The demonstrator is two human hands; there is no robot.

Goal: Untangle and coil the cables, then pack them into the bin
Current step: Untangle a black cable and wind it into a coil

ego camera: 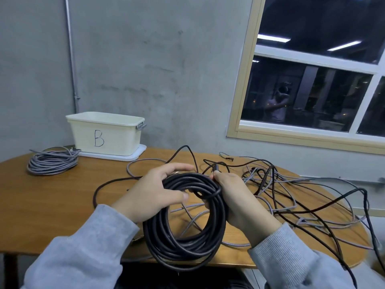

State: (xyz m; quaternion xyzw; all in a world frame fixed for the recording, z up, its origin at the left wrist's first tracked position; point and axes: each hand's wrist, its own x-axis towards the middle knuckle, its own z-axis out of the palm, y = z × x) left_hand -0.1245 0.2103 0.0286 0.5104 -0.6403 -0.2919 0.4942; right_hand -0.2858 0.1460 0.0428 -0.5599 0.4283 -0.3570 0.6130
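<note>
Two hands, one view (head camera). Item in hand: round coil of thick black rubber-sheathed cable (185,222), held upright above the near edge of the brown wooden counter (52,201). Left hand (154,195) wraps the coil's upper left, thumb across the turns, fingers curled behind. Right hand (235,201) closes on the upper right and pinches the cable's free end near its plug.

Item: finished coil of grey braided cable (53,161), lying flat on the counter's far left, just beside the bin. Item: cream rectangular plastic bin marked "B" (106,132), standing on a white tray (133,156) against the wall; contents not visible. Item: loose tangle of grey and black cables (291,197), spread over the counter's right side, one run trailing off the edge.

Handling judgement: black cable appears springy and moderately heavy; turns will likely fan out unless gripped across the whole bundle at one point.
</note>
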